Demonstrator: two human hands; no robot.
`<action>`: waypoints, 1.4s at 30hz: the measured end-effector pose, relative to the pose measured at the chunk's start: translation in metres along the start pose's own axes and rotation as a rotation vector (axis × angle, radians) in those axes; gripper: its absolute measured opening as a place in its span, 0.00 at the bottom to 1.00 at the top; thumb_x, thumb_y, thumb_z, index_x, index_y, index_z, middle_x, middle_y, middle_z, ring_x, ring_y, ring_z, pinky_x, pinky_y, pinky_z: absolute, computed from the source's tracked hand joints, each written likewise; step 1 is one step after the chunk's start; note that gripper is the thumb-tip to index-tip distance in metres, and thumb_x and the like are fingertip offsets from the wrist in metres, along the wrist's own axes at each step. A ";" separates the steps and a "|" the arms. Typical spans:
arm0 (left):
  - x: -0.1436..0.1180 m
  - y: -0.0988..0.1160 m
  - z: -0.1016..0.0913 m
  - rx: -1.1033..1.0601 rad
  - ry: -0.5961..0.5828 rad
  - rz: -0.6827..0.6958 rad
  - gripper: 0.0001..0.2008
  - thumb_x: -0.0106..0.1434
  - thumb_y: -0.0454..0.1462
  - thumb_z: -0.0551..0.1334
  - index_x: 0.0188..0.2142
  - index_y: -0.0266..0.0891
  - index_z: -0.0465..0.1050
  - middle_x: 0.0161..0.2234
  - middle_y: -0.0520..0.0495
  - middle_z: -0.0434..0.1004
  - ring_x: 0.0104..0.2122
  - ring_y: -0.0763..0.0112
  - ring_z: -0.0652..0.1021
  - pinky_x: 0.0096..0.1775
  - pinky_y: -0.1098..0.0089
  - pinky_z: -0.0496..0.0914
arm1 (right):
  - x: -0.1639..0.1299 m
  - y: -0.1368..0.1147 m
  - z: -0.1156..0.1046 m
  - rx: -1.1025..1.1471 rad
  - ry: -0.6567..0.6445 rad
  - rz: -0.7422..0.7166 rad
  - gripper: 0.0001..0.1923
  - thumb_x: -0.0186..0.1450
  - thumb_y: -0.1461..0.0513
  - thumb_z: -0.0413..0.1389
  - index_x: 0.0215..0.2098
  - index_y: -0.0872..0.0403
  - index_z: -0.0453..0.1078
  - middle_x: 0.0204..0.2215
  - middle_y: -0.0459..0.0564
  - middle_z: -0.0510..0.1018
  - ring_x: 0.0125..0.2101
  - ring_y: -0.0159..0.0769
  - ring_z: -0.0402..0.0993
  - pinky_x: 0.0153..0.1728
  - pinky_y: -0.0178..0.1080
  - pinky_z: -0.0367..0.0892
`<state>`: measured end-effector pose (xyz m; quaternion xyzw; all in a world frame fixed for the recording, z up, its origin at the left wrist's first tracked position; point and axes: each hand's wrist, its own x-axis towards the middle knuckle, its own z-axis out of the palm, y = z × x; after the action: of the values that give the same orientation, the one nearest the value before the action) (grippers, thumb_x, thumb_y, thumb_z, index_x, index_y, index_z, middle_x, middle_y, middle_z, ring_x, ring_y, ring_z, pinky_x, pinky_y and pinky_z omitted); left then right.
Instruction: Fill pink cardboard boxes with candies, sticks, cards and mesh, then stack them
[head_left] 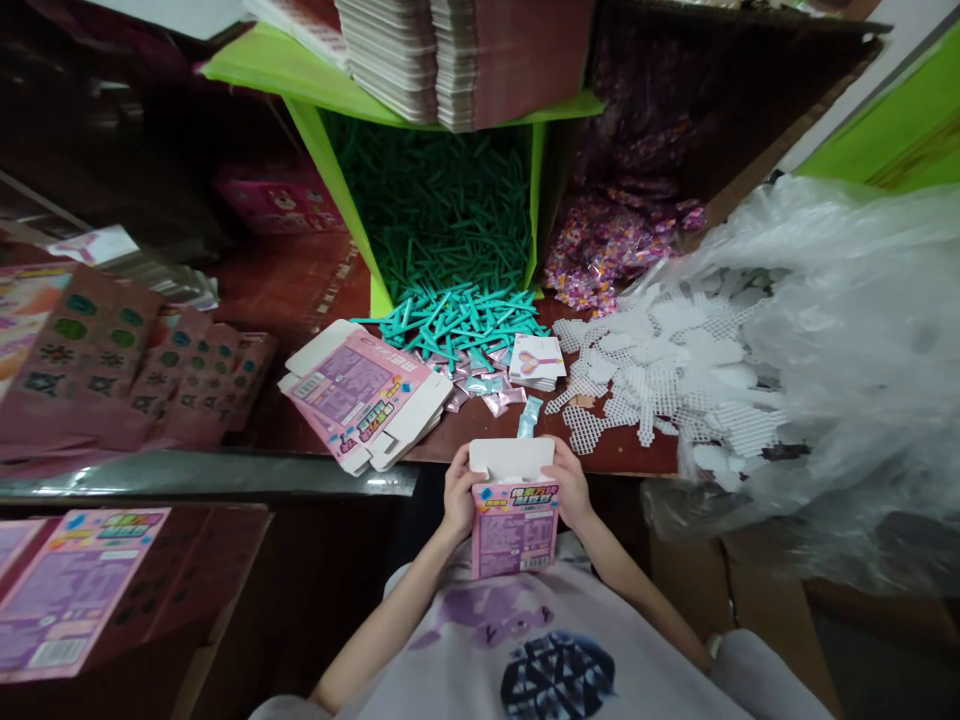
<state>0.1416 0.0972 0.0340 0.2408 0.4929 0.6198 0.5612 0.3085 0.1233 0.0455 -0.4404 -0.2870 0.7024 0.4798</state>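
A pink and purple printed carton is held upright between my hands against my lap, its white top flap standing up. My left hand grips the carton's upper left corner; my right hand grips the upper right corner. Just beyond the flap, a small light-blue sachet lies at the table's edge. Behind it are a stack of white printed cards and scattered pink sachets. Flattened cartons lie in a pile to the left. What is inside the held carton is hidden.
Teal plastic sticks spill from a green-framed bin. White perforated plastic pieces spill from a clear plastic bag at right. Purple bead packets lie behind. Pink boxes stand left; stacked sheets sit above the bin.
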 end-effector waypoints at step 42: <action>-0.038 0.115 -0.008 0.913 -0.404 0.510 0.09 0.53 0.38 0.66 0.34 0.40 0.72 0.37 0.43 0.78 0.37 0.64 0.78 0.38 0.66 0.72 | -0.007 -0.029 -0.025 -0.617 -0.372 -0.536 0.26 0.62 0.46 0.50 0.53 0.52 0.68 0.51 0.60 0.71 0.50 0.54 0.68 0.49 0.58 0.65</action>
<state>0.0917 0.0726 0.1413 0.6850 0.5198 0.4013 0.3157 0.3442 0.1274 0.0608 -0.3390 -0.6685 0.5020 0.4314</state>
